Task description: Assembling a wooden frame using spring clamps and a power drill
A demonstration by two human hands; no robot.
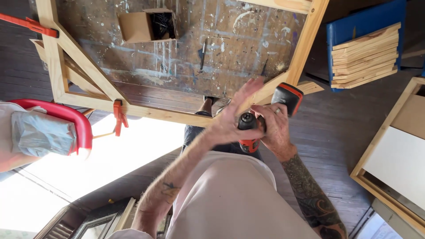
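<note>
A paint-stained bench (186, 57) is carrying a large wooden frame (57, 75), held by orange clamps (118, 116). A small cardboard box (146, 25) of dark screws is sitting on the bench. Over the frame's near corner, the right hand (276, 128) is gripping an orange and black drill (265, 119), its fingers (265, 113) wrapped tightly around the body. The left hand (230, 117) is lying against the drill's chuck, fingers (248, 88) spread open and stretched straight, forearm raised.
</note>
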